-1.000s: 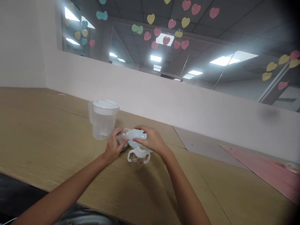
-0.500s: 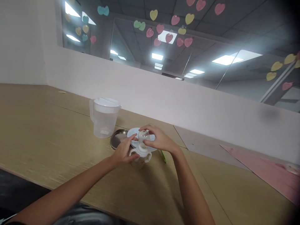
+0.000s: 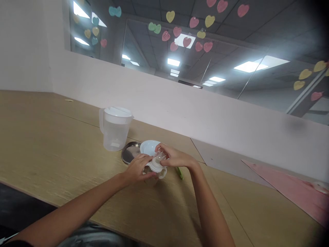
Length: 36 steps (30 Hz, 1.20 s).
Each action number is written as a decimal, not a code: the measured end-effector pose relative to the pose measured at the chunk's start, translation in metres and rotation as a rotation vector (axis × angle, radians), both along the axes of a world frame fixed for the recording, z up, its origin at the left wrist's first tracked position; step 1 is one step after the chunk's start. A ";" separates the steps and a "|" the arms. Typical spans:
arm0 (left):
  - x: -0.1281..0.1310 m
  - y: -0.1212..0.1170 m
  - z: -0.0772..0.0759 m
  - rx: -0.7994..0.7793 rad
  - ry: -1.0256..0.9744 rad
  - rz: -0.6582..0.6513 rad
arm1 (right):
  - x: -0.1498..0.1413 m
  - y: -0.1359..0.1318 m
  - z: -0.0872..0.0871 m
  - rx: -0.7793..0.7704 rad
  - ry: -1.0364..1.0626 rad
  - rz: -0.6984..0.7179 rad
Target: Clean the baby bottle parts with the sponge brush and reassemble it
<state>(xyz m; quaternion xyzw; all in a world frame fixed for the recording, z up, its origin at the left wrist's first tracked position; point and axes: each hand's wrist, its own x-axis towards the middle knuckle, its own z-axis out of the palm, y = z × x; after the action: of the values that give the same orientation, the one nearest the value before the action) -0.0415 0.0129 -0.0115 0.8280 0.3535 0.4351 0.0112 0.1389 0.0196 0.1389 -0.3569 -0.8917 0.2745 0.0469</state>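
Note:
A baby bottle point(image 3: 155, 167) with a white collar and two side handles is upright above the wooden table. My left hand point(image 3: 138, 168) is wrapped round its left side, at the handle. From above, my right hand point(image 3: 172, 156) grips a clear dome-shaped cap point(image 3: 159, 156) with thumb and fingers. The cap sits over the bottle's top; whether it is fully seated I cannot tell. Behind the hands lie a pale blue plate point(image 3: 149, 147) and a round metal tray point(image 3: 130, 151), both partly covered. A green-handled utensil point(image 3: 179, 173) pokes out below my right wrist.
A clear lidded pitcher point(image 3: 116, 130) stands at the left of the tray. On the right a pink sheet point(image 3: 290, 185) lies on the table. Behind runs a white wall point(image 3: 164, 99) below a window with heart-shaped notes point(image 3: 194, 22).
My right hand has brought the clear cap down onto the bottle's top. My left fingers have closed in round the bottle, and more of the plate and tray shows.

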 end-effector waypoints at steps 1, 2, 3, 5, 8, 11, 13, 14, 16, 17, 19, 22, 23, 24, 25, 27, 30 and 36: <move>0.000 0.000 0.000 -0.001 -0.001 0.002 | 0.000 0.000 0.000 -0.010 0.008 0.004; 0.001 0.000 0.000 -0.003 -0.004 0.002 | 0.000 0.001 0.000 -0.017 0.014 0.005; 0.001 0.000 0.000 -0.008 -0.009 0.000 | -0.001 0.001 -0.001 -0.019 0.018 0.003; 0.002 0.000 0.000 -0.022 -0.026 -0.004 | -0.001 0.001 -0.001 -0.016 0.017 -0.010; 0.002 0.000 -0.002 -0.043 -0.045 -0.009 | 0.000 0.001 -0.002 -0.026 0.013 -0.019; 0.002 0.000 -0.003 -0.059 -0.052 -0.003 | 0.001 0.003 -0.002 -0.096 0.047 0.003; 0.002 0.000 -0.004 -0.063 -0.055 -0.002 | 0.001 0.003 -0.002 -0.140 0.072 0.010; 0.002 0.000 -0.004 -0.062 -0.055 -0.005 | 0.002 0.004 -0.002 -0.153 0.079 0.008; 0.002 0.001 -0.004 -0.056 -0.053 -0.006 | 0.002 0.004 -0.002 -0.170 0.090 0.001; 0.002 0.001 -0.004 -0.051 -0.053 -0.005 | 0.002 0.004 -0.002 -0.177 0.093 -0.003; 0.003 0.001 -0.004 -0.037 -0.052 -0.001 | 0.001 0.004 -0.003 -0.181 0.090 -0.011; 0.003 0.001 -0.004 -0.016 -0.051 -0.004 | 0.000 0.004 -0.003 -0.154 0.064 -0.030; 0.003 0.001 -0.004 -0.012 -0.050 -0.005 | 0.000 0.004 -0.004 -0.139 0.055 -0.035; 0.004 0.000 -0.004 -0.009 -0.050 -0.006 | 0.000 0.005 -0.004 -0.125 0.047 -0.040; 0.004 0.000 -0.003 -0.007 -0.050 -0.005 | 0.000 0.005 -0.005 -0.113 0.042 -0.045; 0.003 0.000 -0.003 -0.010 -0.049 -0.005 | -0.001 0.005 -0.006 -0.089 0.030 -0.061; 0.003 0.000 -0.001 -0.015 -0.050 -0.016 | -0.002 0.005 -0.007 -0.036 -0.001 -0.098; 0.003 -0.001 0.002 -0.008 -0.050 -0.031 | -0.007 0.001 -0.005 0.016 -0.084 -0.161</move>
<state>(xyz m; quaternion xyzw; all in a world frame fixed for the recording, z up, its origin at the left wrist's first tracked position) -0.0384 0.0116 -0.0097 0.8223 0.3418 0.4539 0.0301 0.1318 0.0209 0.1334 -0.4382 -0.8634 0.2475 0.0344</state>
